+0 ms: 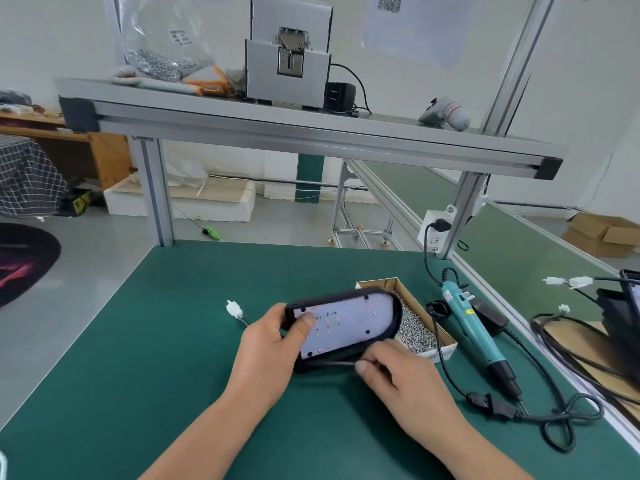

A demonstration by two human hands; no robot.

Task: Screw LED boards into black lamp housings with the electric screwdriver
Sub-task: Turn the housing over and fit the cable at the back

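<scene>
The black lamp housing (396,315) looks a light, stiff shell, best taken by its rim, since the pale LED board (349,323) seated inside is likely fragile. Oval and tilted up over the green mat (173,341), it is gripped at its left end by the left hand (266,348), thumb on the board, while the right hand (398,379) pinches its near edge (rim or cable, unclear).

Black housing (346,355); teal screwdriver (472,327)

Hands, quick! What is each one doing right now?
Left hand: grips the lamp housing at its left end, thumb on the LED board.
Right hand: fingers curled on the lamp housing's near edge.
</scene>
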